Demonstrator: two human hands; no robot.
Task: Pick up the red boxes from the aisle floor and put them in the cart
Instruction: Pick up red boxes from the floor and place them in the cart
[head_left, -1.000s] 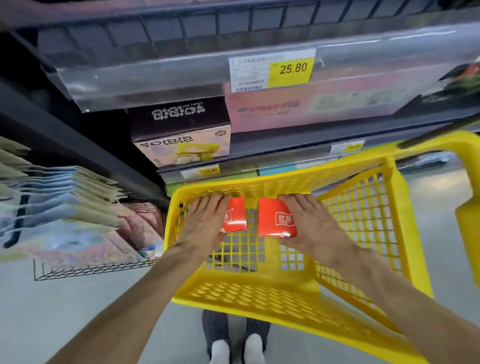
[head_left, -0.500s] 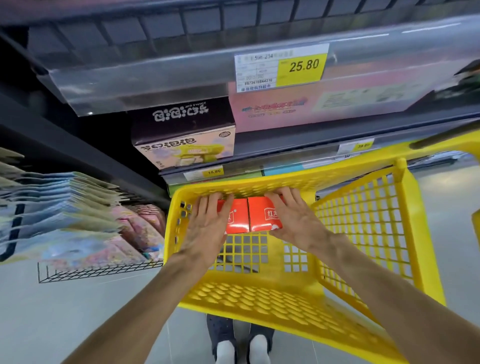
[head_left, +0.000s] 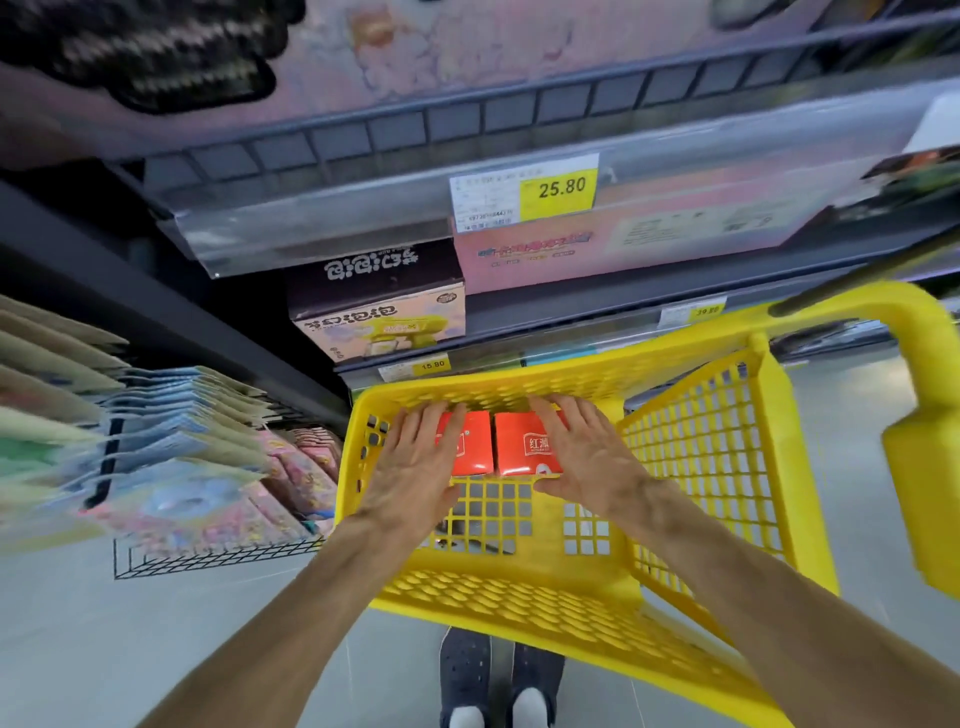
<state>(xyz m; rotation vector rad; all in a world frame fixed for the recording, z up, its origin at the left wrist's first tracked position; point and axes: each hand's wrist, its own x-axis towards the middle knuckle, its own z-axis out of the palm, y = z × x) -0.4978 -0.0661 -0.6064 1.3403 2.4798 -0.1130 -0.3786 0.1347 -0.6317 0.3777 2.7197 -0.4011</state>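
Two red boxes stand side by side at the far end of the yellow cart (head_left: 702, 447), against its far wall. My left hand (head_left: 415, 467) lies flat over the left red box (head_left: 477, 448), fingers straight and spread, hiding most of it. My right hand (head_left: 587, 457) rests on the right red box (head_left: 521, 446) with straight fingers reaching to the far wall and the thumb along the box's near edge. White lettering shows on the right box.
Store shelving (head_left: 519, 119) rises directly behind the cart, with boxed goods and a yellow 25.80 price tag (head_left: 558, 188). Flat packets fill a wire rack (head_left: 208, 558) at the lower left. The cart's yellow handle (head_left: 919, 467) stands at the right. My feet (head_left: 498, 686) are under the cart on grey floor.
Both hands have carried the two red boxes forward and down to the cart's far end. The boxes have come together, and my fingers have flattened out on top of them.
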